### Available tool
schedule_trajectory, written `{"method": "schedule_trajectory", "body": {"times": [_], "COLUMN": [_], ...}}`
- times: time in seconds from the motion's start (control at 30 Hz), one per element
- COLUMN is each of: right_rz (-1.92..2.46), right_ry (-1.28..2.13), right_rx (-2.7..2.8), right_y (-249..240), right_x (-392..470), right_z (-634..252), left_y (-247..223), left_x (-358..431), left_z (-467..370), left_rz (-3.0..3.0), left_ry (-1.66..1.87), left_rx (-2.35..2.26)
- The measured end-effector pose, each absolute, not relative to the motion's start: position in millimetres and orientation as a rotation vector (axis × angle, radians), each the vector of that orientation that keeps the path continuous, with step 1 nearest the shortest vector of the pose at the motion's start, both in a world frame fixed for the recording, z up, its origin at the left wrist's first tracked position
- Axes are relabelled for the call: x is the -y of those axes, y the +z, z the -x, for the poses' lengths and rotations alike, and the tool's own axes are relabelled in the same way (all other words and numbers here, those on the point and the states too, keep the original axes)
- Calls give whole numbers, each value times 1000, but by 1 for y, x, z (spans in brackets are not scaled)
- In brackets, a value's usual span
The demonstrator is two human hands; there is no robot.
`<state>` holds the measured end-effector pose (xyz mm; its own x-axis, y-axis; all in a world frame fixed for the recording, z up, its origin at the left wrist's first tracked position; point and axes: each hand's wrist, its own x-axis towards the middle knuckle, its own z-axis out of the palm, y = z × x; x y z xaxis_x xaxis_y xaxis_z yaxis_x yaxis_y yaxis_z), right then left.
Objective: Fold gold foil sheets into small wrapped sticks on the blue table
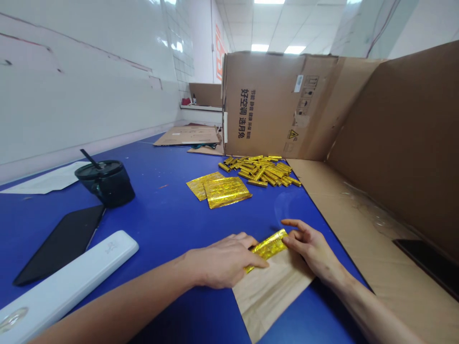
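A sheet of gold foil paper lies on the blue table in front of me, its tan backing up. The far edge is turned over and shows a shiny gold strip. My left hand grips the left end of this strip, thumb across the near side and fingers partly hidden behind. At the right end, my right hand pinches the strip between thumb and fingers, with the index finger stretched out above. Beyond my hands rest a few flat gold sheets, overlapping. Farther back is a pile of gold paper rolls.
On the left stand a dark lidded mug with a straw, a black phone-like slab, a long white device and white paper. Large cardboard walls close off the back and right. Flat cardboard lies behind.
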<state>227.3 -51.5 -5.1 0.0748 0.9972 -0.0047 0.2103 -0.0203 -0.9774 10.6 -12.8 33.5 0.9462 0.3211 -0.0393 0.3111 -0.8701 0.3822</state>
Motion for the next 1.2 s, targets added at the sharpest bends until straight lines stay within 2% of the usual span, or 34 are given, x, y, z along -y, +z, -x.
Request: {"method": "schedule_trajectory", "body": {"times": [0.23,0.37,0.6,0.97,1.2], "right_rz": [1298,1301,1287,1393,1364], "right_ry": [1037,1041,1044,1326,1365], "right_rx": [1145,1126,1072,1182,1185], "right_y": [-3,-3,-1,3,2], "right_x": [52,55,56,61,61], "right_z": [-226,-224,-221,-221,-222], "left_y": [26,16,14,14,13], "left_x": [-1,-5,-3,-4,-7], "left_z": [-13,-19,-20,-20,-18], "left_rz": [-2177,-1897,-1896,-1849,-1937], "left_ry": [256,210,223,240,218], "left_rx": [-727,-864,-949,-955,-934]}}
